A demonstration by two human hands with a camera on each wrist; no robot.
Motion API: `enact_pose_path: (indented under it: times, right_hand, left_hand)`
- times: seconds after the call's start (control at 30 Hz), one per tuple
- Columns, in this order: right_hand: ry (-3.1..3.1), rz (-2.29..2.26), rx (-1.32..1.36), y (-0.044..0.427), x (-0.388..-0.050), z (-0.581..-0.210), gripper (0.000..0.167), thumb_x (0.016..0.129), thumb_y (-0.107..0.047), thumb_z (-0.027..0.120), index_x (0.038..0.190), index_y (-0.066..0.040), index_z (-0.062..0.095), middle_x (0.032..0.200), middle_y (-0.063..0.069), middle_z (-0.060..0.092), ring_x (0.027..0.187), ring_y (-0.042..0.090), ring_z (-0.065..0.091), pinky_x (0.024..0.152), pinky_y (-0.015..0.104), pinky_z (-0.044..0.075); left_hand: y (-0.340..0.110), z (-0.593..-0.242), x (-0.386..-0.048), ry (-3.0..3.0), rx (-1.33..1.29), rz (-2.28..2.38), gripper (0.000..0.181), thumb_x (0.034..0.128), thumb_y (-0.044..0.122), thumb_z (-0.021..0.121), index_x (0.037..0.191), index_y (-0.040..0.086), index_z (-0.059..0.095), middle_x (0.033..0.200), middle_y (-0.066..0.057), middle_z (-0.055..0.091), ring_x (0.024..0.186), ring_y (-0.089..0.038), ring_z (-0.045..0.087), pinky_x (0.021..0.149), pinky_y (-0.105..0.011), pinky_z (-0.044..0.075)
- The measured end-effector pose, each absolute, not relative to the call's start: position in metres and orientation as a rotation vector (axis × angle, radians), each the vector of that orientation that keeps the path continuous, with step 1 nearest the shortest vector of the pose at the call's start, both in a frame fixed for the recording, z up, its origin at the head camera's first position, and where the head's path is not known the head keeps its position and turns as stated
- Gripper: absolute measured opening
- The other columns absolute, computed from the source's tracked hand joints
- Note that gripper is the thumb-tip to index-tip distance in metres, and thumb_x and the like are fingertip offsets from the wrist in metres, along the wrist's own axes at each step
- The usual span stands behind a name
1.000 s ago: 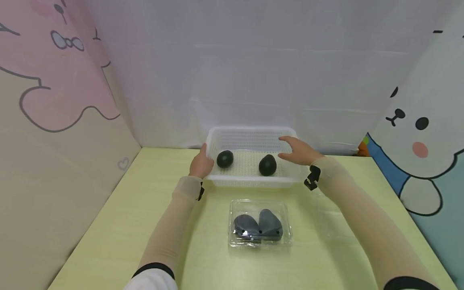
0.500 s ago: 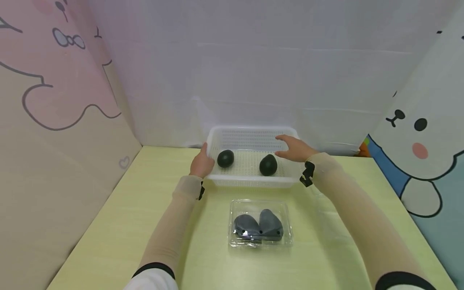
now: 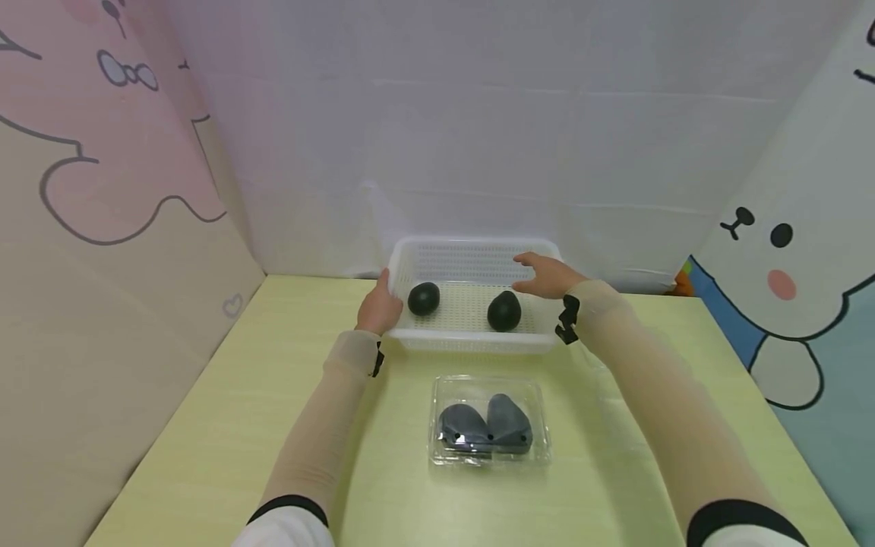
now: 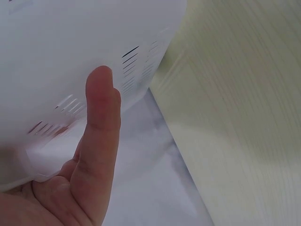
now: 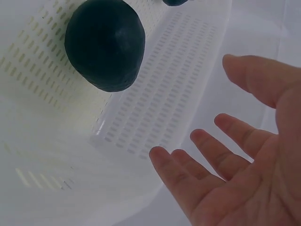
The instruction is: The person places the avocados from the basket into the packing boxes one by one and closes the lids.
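Pale table (image 3: 205, 395) under both hands. White basket (image 3: 478, 341): left end wall pinched by left hand (image 3: 379, 305); likely light, springy plastic, best lifted by both end walls. Clear box (image 3: 465, 387) on wearer's side of both hands, two boxed fruits (image 3: 508, 425) inside; probably thin, easily dented. Right hand (image 3: 547, 278) holds nothing, thumb and fingers apart over basket's right part. Inside basket: right fruit (image 3: 503, 312) near right hand, left fruit (image 3: 424, 299) just beside left hand; both dark green, probably firm, prone to roll, grasp round middle. No readable label or brand.
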State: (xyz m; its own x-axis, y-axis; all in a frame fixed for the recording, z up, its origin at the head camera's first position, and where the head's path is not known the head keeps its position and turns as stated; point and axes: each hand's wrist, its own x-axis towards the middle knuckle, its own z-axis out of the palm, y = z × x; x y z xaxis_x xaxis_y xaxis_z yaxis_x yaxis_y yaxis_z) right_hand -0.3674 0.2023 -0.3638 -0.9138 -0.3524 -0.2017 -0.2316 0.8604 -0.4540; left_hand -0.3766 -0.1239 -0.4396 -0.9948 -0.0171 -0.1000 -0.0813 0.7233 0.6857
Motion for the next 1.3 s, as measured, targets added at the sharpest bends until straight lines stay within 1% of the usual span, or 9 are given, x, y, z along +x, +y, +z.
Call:
enact_pose_path:
  times: [0.2,0.47,0.8,0.97,1.1,1.2,1.27,1.3]
  right_hand:
    - [2.750,-0.580,-0.415,0.198,-0.373,-0.362,0.067,0.098,-0.030,0.054,0.152,-0.003,0.025,0.153,0.024,0.029,0.138,0.041,0.029,0.109,0.056,0.027]
    - [2.722,-0.556,-0.355,0.195,-0.378,-0.363,0.068,0.098,-0.030,0.055,0.152,-0.002,0.025,0.152,0.026,0.029,0.137,0.043,0.031,0.108,0.057,0.029]
    - [2.704,-0.537,-0.365,0.187,-0.377,-0.367,0.068,0.097,-0.030,0.055,0.151,-0.001,0.026,0.151,0.027,0.030,0.136,0.043,0.032,0.107,0.056,0.030]
    - [2.687,-0.532,-0.369,0.185,-0.383,-0.370,0.069,0.097,-0.031,0.056,0.151,-0.002,0.026,0.151,0.027,0.030,0.136,0.043,0.033,0.107,0.056,0.030]
    - [2.670,-0.531,-0.358,0.186,-0.389,-0.376,0.070,0.096,-0.033,0.057,0.152,-0.003,0.026,0.151,0.026,0.030,0.135,0.043,0.034,0.105,0.055,0.034]
    - [2.641,-0.559,-0.335,0.186,-0.391,-0.378,0.071,0.096,-0.033,0.058,0.152,-0.003,0.025,0.152,0.026,0.029,0.126,0.039,0.046,0.096,0.050,0.043]
    - [2.617,-0.588,-0.322,0.186,-0.391,-0.378,0.072,0.096,-0.033,0.058,0.152,-0.003,0.024,0.152,0.027,0.027,0.111,0.035,0.054,0.088,0.047,0.046]
    - [2.604,-0.607,-0.308,0.185,-0.391,-0.378,0.072,0.096,-0.033,0.058,0.153,-0.004,0.024,0.153,0.026,0.027,0.104,0.033,0.055,0.084,0.046,0.046]
  left_hand:
    - [-0.127,-0.441,-0.380,2.847,-0.084,1.123,0.075,0.0910,0.010,0.046,0.157,0.013,0.011,0.144,-0.020,0.045,0.110,-0.034,0.054,0.094,-0.050,0.042]
    - [-0.126,-0.442,-0.380,2.832,-0.087,1.151,0.075,0.0911,0.010,0.047,0.157,0.013,0.010,0.147,-0.019,0.042,0.114,-0.034,0.052,0.097,-0.050,0.040]
    - [-0.126,-0.441,-0.375,2.830,-0.081,1.167,0.075,0.0908,0.010,0.046,0.157,0.013,0.011,0.145,-0.020,0.044,0.111,-0.035,0.053,0.095,-0.050,0.042]
    - [-0.125,-0.442,-0.375,2.832,-0.074,1.172,0.075,0.0906,0.010,0.046,0.157,0.013,0.011,0.145,-0.020,0.044,0.111,-0.035,0.053,0.095,-0.050,0.042]
    - [-0.124,-0.443,-0.375,2.835,-0.060,1.180,0.075,0.0901,0.009,0.046,0.157,0.012,0.012,0.146,-0.020,0.043,0.114,-0.035,0.053,0.097,-0.051,0.041]
    - [-0.124,-0.442,-0.374,2.837,-0.060,1.171,0.075,0.0901,0.009,0.046,0.157,0.012,0.011,0.147,-0.019,0.041,0.118,-0.035,0.051,0.099,-0.051,0.040]
    - [-0.125,-0.442,-0.374,2.837,-0.066,1.165,0.076,0.0902,0.009,0.046,0.157,0.012,0.011,0.148,-0.019,0.040,0.120,-0.035,0.050,0.100,-0.051,0.039]
    - [-0.125,-0.442,-0.374,2.839,-0.071,1.163,0.076,0.0902,0.009,0.046,0.157,0.012,0.011,0.148,-0.019,0.040,0.120,-0.035,0.050,0.100,-0.051,0.039]
